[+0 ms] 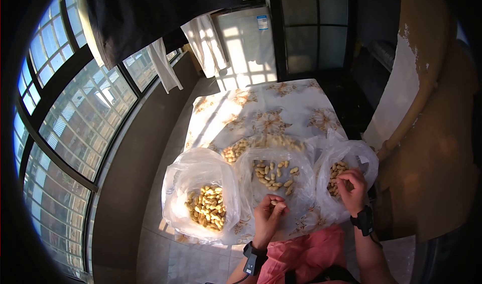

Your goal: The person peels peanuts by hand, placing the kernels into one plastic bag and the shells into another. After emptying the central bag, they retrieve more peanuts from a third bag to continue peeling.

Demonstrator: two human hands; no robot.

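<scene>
My left hand (267, 219) is closed in a pinch on a peanut (274, 202), just in front of the middle plastic bag (247, 183). Unshelled peanuts (273, 185) lie spread in that bag. On the right, my right hand (354, 187) reaches into another clear bag (370, 159), fingers drawn together over its peanuts (336, 170). Whatever those fingers hold is hidden. A fuller pile of peanuts (207, 208) sits in the open left bag (173, 183). Behind the middle bag, more peanuts (235, 150) show through plastic.
The bags stand along the near side of a table with a flowered cloth (266, 103). Barred windows (90, 118) and a low wall (145, 148) run along the left. A white appliance (248, 48) stands beyond the table. Dark clothing (160, 13) hangs overhead.
</scene>
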